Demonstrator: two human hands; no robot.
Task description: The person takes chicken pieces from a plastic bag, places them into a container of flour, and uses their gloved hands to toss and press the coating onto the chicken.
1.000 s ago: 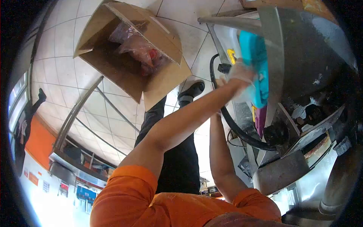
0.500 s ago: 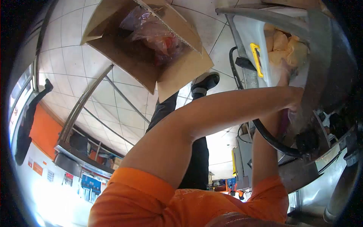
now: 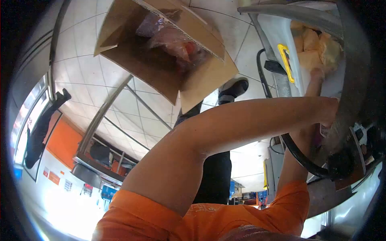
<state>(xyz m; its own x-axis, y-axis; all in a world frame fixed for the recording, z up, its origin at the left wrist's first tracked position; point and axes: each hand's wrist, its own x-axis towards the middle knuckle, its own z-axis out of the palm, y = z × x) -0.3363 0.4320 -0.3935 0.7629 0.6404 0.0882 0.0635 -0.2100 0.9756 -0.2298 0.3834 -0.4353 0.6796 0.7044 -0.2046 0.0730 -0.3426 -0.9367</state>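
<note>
White bin (image 3: pixel 284 34), walled by its rim on the side toward the cardboard box (image 3: pixel 211 78) and by a grey metal panel (image 3: pixel 354 76) to the right of both hands; tiled floor (image 3: pixel 245 46) shows between box and bin. The right hand (image 3: pixel 317 74), arm extended, reaches inside to the tan packages (image 3: pixel 311 45). The left hand (image 3: pixel 330 111), its forearm crossing over the right, lies nearer the body at the panel's edge, partly hidden. Finger closure of both hands cannot be told.

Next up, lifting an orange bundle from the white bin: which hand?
Right, probably: the right hand is at the orange bundles; the left hand is by the metal frame, its arm crossing over the right.
</note>
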